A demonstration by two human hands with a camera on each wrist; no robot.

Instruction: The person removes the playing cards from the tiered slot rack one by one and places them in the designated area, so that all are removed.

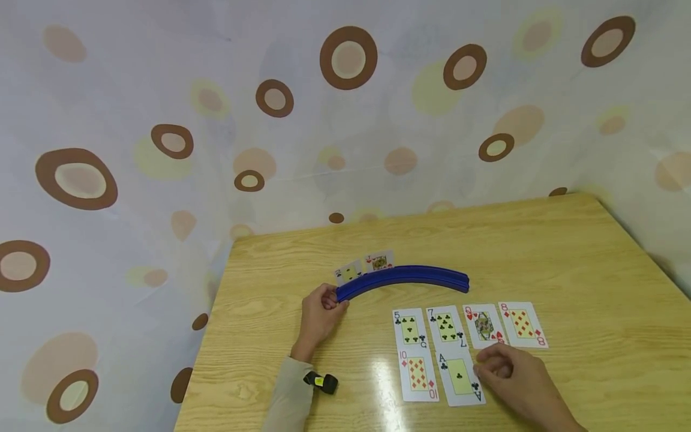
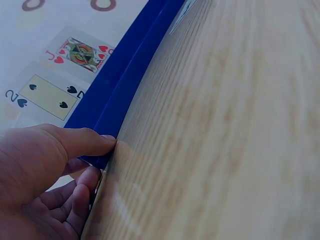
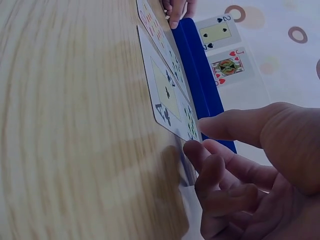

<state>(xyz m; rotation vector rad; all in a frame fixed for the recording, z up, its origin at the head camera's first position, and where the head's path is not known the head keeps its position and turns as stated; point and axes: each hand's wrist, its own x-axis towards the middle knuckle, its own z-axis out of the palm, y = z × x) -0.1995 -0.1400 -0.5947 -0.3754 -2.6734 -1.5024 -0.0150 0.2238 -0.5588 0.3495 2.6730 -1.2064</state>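
Note:
A curved blue card holder (image 1: 405,275) lies on the table, with a two of spades (image 1: 349,272) and a jack of hearts (image 1: 380,261) upright in its left part. My left hand (image 1: 321,315) pinches the holder's left end, thumb on the near side. Over the lower right edge of an ace of clubs (image 1: 460,378) hovers my right hand (image 1: 515,381), fingers loosely bent, nothing between thumb and fingertips in the right wrist view. Its fingertips are also close to a queen of hearts (image 1: 484,325); whether they touch either card I cannot tell.
Face up on the wooden table (image 1: 270,264) lie a five of clubs (image 1: 409,329), seven of clubs (image 1: 446,327), eight of diamonds (image 1: 522,324) and ten of diamonds (image 1: 418,375). A patterned cloth (image 1: 388,120) hangs behind the table. A black strap (image 1: 322,381) is at the left wrist.

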